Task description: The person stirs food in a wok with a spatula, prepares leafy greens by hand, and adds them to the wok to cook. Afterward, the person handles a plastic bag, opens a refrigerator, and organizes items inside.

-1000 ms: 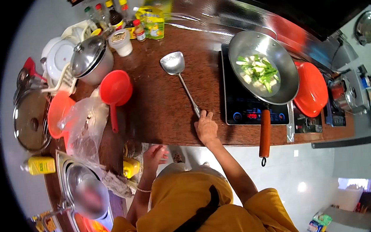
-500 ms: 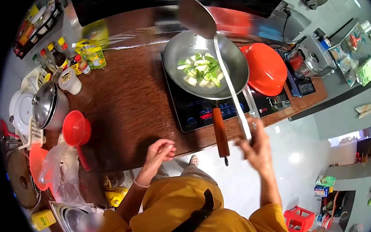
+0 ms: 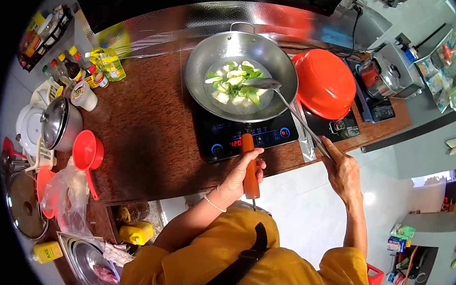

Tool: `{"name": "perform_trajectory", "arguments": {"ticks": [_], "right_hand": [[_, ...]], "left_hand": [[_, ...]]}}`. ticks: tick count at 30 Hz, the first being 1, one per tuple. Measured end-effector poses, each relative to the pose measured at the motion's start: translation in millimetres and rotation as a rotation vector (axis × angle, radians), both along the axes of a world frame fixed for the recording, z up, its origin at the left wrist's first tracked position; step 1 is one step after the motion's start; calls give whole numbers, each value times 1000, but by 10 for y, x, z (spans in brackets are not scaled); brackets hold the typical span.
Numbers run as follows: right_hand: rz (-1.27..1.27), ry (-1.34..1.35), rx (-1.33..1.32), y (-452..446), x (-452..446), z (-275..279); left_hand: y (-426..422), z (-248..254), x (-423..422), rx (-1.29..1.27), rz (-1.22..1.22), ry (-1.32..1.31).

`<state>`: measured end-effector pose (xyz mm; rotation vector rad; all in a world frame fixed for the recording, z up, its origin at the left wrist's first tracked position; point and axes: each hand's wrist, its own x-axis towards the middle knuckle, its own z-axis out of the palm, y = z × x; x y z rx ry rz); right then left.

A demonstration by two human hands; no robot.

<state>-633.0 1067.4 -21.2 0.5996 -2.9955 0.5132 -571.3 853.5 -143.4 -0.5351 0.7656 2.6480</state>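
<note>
My left hand (image 3: 236, 180) is closed around the brown wooden handle of a steel wok (image 3: 199, 72). The wok sits on a black induction cooktop (image 3: 206, 133) with a red lit display. Chopped green and white leafy vegetables (image 3: 236, 76) lie in shallow liquid at its bottom. In my right hand (image 3: 343, 173), to the right of the wok handle, is the long metal handle of a spatula (image 3: 302, 119). Its blade reaches into the wok and touches the right side of the vegetables.
A red basin (image 3: 325, 84) sits upside down close to the wok's right side. On the left of the counter (image 3: 146, 127) are a red ladle-shaped scoop (image 3: 88, 151), a lidded pot (image 3: 68, 125) and several seasoning bottles (image 3: 72, 68). A sink (image 3: 81, 256) lies at lower left.
My left hand has moved right and taken hold of the wok handle. The spatula, raised above the wok earlier, has come down into the vegetables. The wok handle has swung slightly left.
</note>
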Motion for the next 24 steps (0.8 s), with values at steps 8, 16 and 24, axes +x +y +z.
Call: {"name": "perform_trajectory", "arguments": {"ticks": [8,16,24], "right_hand": [[109,22,198,-358,-422,-253],[151,133,154,-946,-950,-649],[64,-47,360,-642,-490,-311]], "left_hand": [[14,42,9,-22,12,-34],[-13,-2,-2,-22,43,-39],[-75,-7,21,4,52,-26]]}}
